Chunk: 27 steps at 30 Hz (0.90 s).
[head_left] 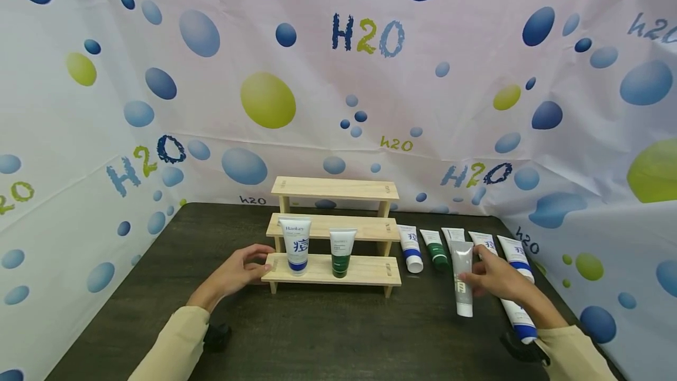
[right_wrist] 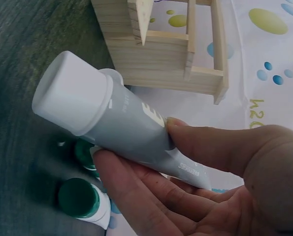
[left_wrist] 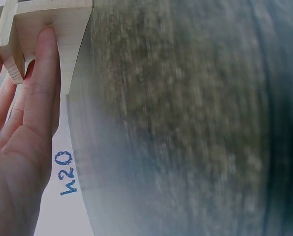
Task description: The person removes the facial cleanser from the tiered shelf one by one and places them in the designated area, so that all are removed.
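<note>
My right hand [head_left: 494, 275] pinches a grey squeeze tube with a white cap [head_left: 463, 281] between thumb and fingers. The right wrist view has this tube [right_wrist: 131, 128] up close, cap toward the upper left. At the left end of the bottom step, my left hand [head_left: 245, 269] grips the three-step wooden stand [head_left: 365, 269]. In the left wrist view, the fingers [left_wrist: 40, 93] lie along the stand's underside [left_wrist: 70, 34], beside a leg. On the bottom step stand a white tube with a blue cap [head_left: 296, 243] and a white tube with a green cap [head_left: 341, 251].
Right of the stand lie a blue-capped tube [head_left: 410, 249], a green-capped tube [head_left: 436, 250] and several more tubes, including one by the right wrist [head_left: 520, 322]. All rest on a dark table [head_left: 328, 334]. A printed cloth [head_left: 328, 75] hangs behind and at the sides.
</note>
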Motion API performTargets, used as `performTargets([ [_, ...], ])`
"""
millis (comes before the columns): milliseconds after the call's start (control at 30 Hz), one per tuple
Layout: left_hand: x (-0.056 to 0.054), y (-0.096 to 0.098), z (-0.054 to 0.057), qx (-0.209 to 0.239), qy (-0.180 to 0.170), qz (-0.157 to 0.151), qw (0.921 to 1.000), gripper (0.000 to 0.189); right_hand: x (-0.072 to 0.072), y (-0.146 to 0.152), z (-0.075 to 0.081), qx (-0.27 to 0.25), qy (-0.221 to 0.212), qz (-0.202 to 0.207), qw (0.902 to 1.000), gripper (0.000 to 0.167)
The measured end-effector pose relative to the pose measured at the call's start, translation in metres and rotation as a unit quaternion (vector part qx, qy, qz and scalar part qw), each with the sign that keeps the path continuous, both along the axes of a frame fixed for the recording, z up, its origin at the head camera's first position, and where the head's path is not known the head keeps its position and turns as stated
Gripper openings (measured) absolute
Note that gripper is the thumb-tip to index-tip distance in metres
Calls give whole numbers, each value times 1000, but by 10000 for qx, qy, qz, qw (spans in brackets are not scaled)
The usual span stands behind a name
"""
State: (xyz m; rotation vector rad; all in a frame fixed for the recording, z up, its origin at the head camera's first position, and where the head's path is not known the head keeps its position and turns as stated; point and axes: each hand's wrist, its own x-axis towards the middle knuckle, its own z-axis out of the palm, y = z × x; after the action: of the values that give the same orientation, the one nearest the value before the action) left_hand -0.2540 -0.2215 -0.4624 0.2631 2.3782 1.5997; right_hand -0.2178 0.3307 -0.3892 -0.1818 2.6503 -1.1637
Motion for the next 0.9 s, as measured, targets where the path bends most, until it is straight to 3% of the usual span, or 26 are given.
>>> performTargets([
  [333,-1,-1,-2,32,-27,23,10000,50,5,9,-12,269,-58,56,9996,68],
  [500,-1,-1,-1,-21,-20,18,10000,50,8,16,-18,380,-53,52,9992,62],
  [900,-1,0,-1,-25,22,-6,10000,49,9,23,-29,393,-614,-122,9973,60],
])
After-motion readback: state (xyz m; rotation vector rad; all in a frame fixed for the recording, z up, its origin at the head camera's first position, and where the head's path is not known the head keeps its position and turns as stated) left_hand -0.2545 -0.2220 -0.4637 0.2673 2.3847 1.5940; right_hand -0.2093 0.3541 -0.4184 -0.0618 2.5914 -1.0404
